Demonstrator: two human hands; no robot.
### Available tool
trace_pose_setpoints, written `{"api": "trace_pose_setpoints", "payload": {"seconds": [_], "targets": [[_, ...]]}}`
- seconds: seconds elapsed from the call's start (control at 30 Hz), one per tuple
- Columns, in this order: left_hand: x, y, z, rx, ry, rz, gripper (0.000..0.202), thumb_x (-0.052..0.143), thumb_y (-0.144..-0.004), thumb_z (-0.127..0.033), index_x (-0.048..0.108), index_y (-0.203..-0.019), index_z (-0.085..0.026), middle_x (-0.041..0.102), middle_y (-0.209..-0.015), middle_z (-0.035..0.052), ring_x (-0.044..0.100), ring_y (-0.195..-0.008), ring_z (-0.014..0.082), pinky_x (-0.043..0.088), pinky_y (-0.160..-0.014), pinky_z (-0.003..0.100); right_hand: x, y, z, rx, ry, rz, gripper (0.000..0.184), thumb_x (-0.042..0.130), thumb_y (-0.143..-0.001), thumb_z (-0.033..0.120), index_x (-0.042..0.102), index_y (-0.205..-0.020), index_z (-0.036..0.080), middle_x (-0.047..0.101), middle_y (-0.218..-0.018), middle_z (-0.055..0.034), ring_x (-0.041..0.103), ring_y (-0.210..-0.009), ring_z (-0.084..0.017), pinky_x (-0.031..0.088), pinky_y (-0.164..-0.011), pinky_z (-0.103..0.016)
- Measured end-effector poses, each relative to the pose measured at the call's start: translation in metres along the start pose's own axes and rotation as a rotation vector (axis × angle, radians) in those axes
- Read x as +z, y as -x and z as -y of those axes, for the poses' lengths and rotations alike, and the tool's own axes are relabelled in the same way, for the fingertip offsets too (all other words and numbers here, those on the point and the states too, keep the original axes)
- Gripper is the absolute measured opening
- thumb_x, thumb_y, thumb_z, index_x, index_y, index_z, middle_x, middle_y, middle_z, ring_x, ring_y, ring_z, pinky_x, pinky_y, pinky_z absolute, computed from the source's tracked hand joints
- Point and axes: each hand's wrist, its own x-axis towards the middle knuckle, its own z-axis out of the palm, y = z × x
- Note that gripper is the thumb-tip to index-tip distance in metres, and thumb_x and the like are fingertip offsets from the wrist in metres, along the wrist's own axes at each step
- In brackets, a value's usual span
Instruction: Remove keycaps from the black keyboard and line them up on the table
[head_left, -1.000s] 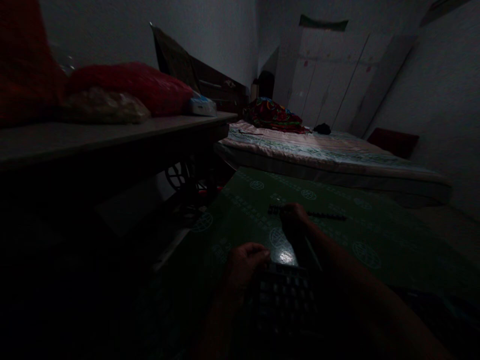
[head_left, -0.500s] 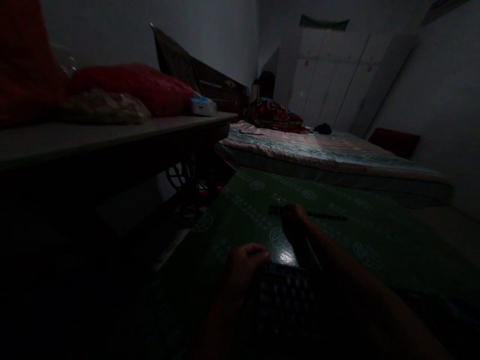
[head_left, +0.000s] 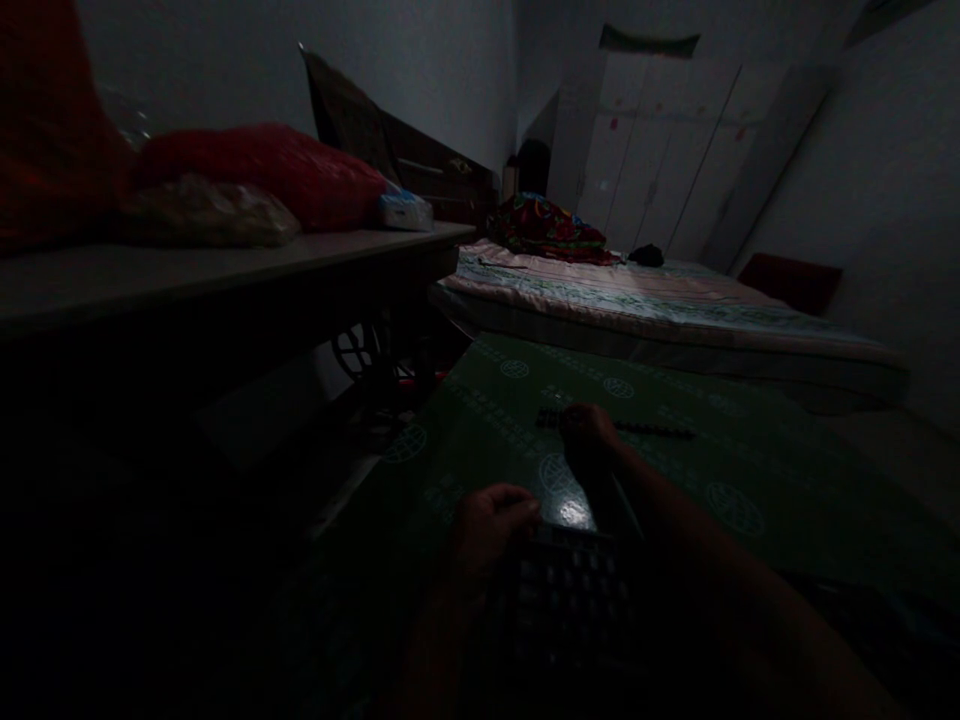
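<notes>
Inspecting your station, you will find poor light over a green tabletop (head_left: 487,450) printed with pale globes and lettering. Your keyboard (head_left: 574,585) lies toward the near side of the tabletop, its lower part lost in shadow; rows of keys can be made out. Your left hand (head_left: 495,525) is at the keyboard's far left corner, thumb and forefinger brought close together; whether these fingers grip the corner or only rest by it, you cannot tell from this view.

Your right hand (head_left: 589,435) reaches farther out, over a row of small dark pieces (head_left: 656,431). That row runs roughly along the far edge of the tabletop, set in from it, and shows on both sides of your hand. The right fingers are bunched and point down at the row's left part; their tips are too dark to confirm a grip. A thin rod (head_left: 628,508) slants beside your right wrist; its upper end is hidden by the hand.

Beyond the far edge stands a bed (head_left: 675,310) bearing a heaped quilt (head_left: 547,232). Off the left edge, a side table (head_left: 337,252) carries a red bag (head_left: 277,175), a clear bag (head_left: 217,212) and a packet (head_left: 406,211).
</notes>
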Motion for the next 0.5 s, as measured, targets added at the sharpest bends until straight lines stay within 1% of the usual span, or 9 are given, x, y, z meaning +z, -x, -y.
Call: {"api": "trace_pose_setpoints", "payload": {"seconds": [0.07, 0.13, 0.17, 0.23, 0.3, 0.33, 0.4, 0.47, 0.5], "targets": [[0.0, -0.001, 0.0, 0.009, -0.004, 0.001, 0.019, 0.065, -0.057, -0.027, 0.062, -0.069, -0.013, 0.062, -0.058, 0.0012, 0.054, -0.05, 0.0103, 0.039, -0.051, 0.021, -0.005, 0.0, 0.001, 0.004, -0.015, -0.027, 0.021, 0.061, -0.065, 0.023, 0.067, -0.085, 0.018, 0.067, -0.08, -0.0037, 0.06, -0.073, -0.016, 0.042, -0.059, -0.02], [-0.001, -0.002, 0.001, 0.013, -0.02, -0.004, 0.019, 0.064, -0.057, -0.026, 0.062, -0.071, -0.013, 0.063, -0.059, 0.0015, 0.054, -0.051, 0.0105, 0.039, -0.051, 0.021, -0.013, 0.003, 0.004, 0.006, -0.04, -0.044, 0.022, 0.057, -0.071, 0.03, 0.067, -0.082, 0.014, 0.066, -0.074, -0.0052, 0.059, -0.068, -0.016, 0.041, -0.055, -0.02], [0.0, -0.002, 0.001, 0.016, -0.035, -0.007, 0.019, 0.064, -0.058, -0.026, 0.062, -0.071, -0.013, 0.063, -0.059, 0.0017, 0.054, -0.051, 0.0106, 0.039, -0.051, 0.021, -0.019, 0.006, 0.006, 0.009, -0.054, -0.049, 0.028, 0.052, -0.075, 0.036, 0.067, -0.08, 0.013, 0.065, -0.068, -0.0059, 0.059, -0.063, -0.015, 0.04, -0.052, -0.02], [0.0, -0.001, 0.0, 0.026, -0.067, -0.012, 0.019, 0.064, -0.058, -0.026, 0.062, -0.072, -0.013, 0.063, -0.061, 0.0019, 0.055, -0.053, 0.0113, 0.039, -0.052, 0.022, -0.034, 0.017, 0.013, 0.016, -0.091, -0.061, 0.048, 0.035, -0.083, 0.047, 0.066, -0.079, 0.01, 0.061, -0.059, -0.0061, 0.056, -0.053, -0.013, 0.039, -0.047, -0.019], [0.002, 0.0, -0.002, 0.036, -0.088, -0.012, 0.019, 0.064, -0.057, -0.026, 0.062, -0.071, -0.013, 0.063, -0.061, 0.0016, 0.056, -0.055, 0.012, 0.04, -0.053, 0.022, -0.049, 0.034, 0.021, -0.003, -0.175, -0.094, 0.059, 0.022, -0.086, 0.051, 0.063, -0.087, 0.01, 0.061, -0.059, -0.0054, 0.054, -0.048, -0.011, 0.039, -0.045, -0.018], [0.002, 0.001, -0.003, 0.042, -0.102, -0.024, 0.019, 0.064, -0.057, -0.026, 0.062, -0.071, -0.013, 0.063, -0.06, 0.0012, 0.055, -0.055, 0.012, 0.04, -0.053, 0.022, -0.056, 0.045, 0.025, -0.041, -0.278, -0.127, 0.059, 0.022, -0.085, 0.054, 0.063, -0.088, 0.01, 0.061, -0.06, -0.0056, 0.053, -0.048, -0.01, 0.039, -0.045, -0.018], [0.004, 0.003, -0.006, 0.057, -0.15, -0.032, 0.019, 0.064, -0.056, -0.025, 0.062, -0.069, -0.013, 0.062, -0.06, 0.0009, 0.055, -0.055, 0.0121, 0.04, -0.054, 0.023, -0.067, 0.07, 0.031, -0.113, -0.403, -0.222, 0.06, 0.025, -0.083, 0.057, 0.063, -0.08, 0.01, 0.059, -0.058, -0.005, 0.052, -0.047, -0.01, 0.039, -0.045, -0.018], [0.006, 0.005, -0.008, 0.079, -0.219, -0.037, 0.018, 0.064, -0.055, -0.026, 0.063, -0.068, -0.012, 0.062, -0.059, 0.001, 0.054, -0.055, 0.0126, 0.04, -0.055, 0.023, -0.072, 0.096, 0.035, -0.135, -0.417, -0.313, 0.059, 0.027, -0.082, 0.059, 0.062, -0.071, 0.012, 0.056, -0.051, -0.0035, 0.05, -0.046, -0.01, 0.038, -0.045, -0.018], [0.007, 0.006, -0.008, 0.093, -0.255, -0.039, 0.018, 0.064, -0.055, -0.026, 0.064, -0.067, -0.013, 0.062, -0.059, 0.0011, 0.055, -0.056, 0.0132, 0.04, -0.055, 0.024, -0.072, 0.108, 0.036, -0.13, -0.428, -0.333, 0.058, 0.028, -0.082, 0.058, 0.061, -0.07, 0.012, 0.055, -0.049, -0.0029, 0.05, -0.045, -0.01, 0.038, -0.045, -0.018]]}}
